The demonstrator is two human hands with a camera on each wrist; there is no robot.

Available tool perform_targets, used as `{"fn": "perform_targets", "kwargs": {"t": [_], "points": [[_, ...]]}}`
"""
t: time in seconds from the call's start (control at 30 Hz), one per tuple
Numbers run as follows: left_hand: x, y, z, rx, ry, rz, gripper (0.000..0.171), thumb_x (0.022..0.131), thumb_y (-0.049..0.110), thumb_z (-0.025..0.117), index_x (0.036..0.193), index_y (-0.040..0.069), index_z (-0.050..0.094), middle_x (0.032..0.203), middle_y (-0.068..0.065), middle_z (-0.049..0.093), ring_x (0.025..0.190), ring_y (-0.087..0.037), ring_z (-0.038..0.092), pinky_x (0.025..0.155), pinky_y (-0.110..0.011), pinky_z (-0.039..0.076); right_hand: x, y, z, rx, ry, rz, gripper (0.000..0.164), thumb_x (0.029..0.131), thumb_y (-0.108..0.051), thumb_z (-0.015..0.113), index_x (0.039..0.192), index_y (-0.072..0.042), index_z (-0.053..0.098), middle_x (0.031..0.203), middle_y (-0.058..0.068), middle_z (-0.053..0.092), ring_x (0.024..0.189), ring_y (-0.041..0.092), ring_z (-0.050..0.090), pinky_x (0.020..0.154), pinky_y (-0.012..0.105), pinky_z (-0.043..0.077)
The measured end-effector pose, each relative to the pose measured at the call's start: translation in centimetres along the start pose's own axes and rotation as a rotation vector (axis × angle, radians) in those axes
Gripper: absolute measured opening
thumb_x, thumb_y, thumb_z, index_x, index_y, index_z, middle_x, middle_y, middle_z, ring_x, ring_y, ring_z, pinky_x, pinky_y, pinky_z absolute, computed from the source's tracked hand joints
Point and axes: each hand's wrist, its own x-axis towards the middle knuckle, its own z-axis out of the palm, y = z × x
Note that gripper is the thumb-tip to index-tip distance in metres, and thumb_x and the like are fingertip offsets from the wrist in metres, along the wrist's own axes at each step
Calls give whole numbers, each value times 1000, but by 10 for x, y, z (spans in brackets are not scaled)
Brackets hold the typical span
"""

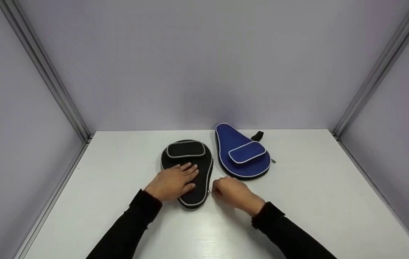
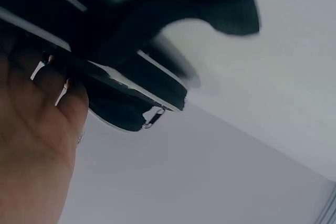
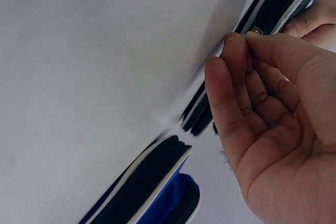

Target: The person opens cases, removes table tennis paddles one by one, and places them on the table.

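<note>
A black table tennis bat case [image 1: 201, 180] with pale piping and a raised pocket [image 1: 186, 149] lies on the white table, its narrow end toward me. Across its middle rests my left hand [image 1: 172, 182], fingers stretched out and pressing on the fabric. My right hand [image 1: 234, 192] is at the case's right edge near the narrow end, pinching the metal zipper pull [image 3: 256, 31] between thumb and forefinger. The left wrist view shows the left palm [image 2: 34, 140] against the case's side, with a dark strap [image 2: 199, 6] in front.
Just right of the black case lies a blue bat case [image 1: 229, 144] with white piping, a pocket and a black strap [image 1: 257, 136]. Pale walls [image 1: 204, 64] enclose the table [image 1: 118, 172] at the back and both sides.
</note>
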Motion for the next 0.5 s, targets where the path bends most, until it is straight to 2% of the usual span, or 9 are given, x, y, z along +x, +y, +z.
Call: {"fn": "perform_targets", "kwargs": {"t": [0.2,0.3,0.4,0.5], "points": [[-4,1,-2,-21,-27,8,60,125,41,51,172,4,58,183,-12,54,174,-33,50,143,-52,45,-4,10,-2,-14,52,-3,8,94,4,83,93,-4,85,91,9,88,84,28,86,73,40,72],[-7,1,-3,-57,-54,14,62,125,42,51,174,4,56,185,-11,51,176,-33,47,145,-51,42,-3,16,1,-14,79,-16,9,93,3,83,90,-5,82,86,9,85,79,30,83,69,45,69],[-9,0,-3,-78,-70,23,63,125,44,51,174,5,55,187,-10,48,177,-32,45,146,-51,40,0,36,21,-35,125,-32,11,92,-2,85,86,-10,79,81,5,82,73,27,79,60,50,63],[-12,0,-4,-82,-75,47,63,124,44,53,174,5,55,187,-11,48,177,-33,45,146,-51,41,4,63,50,-51,169,-39,14,91,-9,87,84,-16,77,79,1,78,70,23,76,55,46,58]]}}
